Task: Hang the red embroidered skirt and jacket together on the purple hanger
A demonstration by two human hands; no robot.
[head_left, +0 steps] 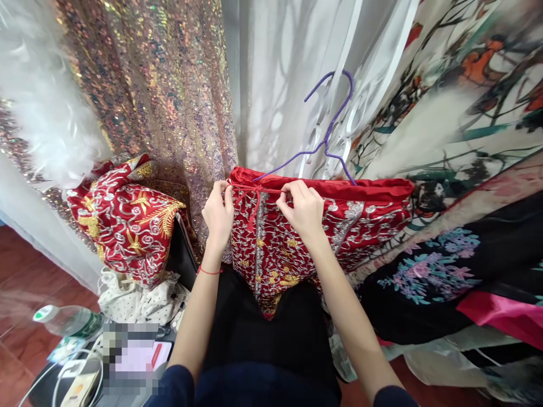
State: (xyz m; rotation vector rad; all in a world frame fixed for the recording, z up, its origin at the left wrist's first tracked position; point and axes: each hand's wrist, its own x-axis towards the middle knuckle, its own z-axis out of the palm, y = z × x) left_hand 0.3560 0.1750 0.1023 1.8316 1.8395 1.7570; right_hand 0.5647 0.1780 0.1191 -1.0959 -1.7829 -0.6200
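Both hands are busy with the thin red cord (pixel 257 198) at the waist of a red embroidered skirt (pixel 275 254) — the left hand (pixel 218 212) has it pinched between thumb and finger near the left end, and the right hand (pixel 301 208) pinches it further along, so it runs pretty straight between them. There's a knot or bow in that stretch, can't tell which, with loose ends dangling over the silver and gold embroidery. The skirt's upright right in front of the person, bottom part reaching down toward their black-clothed lap (pixel 271 339). A purple hanger (pixel 326 144) sticks up above the shiny red waistband (pixel 373 191), its lower arms dipping behind the front edge. Off to the left there's another red embroidered garment (pixel 127 226) bunched on top of some white dotted cloth (pixel 131 302), plus a plastic bottle (pixel 72 321) and a phone (pixel 159 356) nearby, partly pixelated. Sequined fabric (pixel 169 73) hangs behind on the left — and black cloth with flowers (pixel 428 268) is over on the right.
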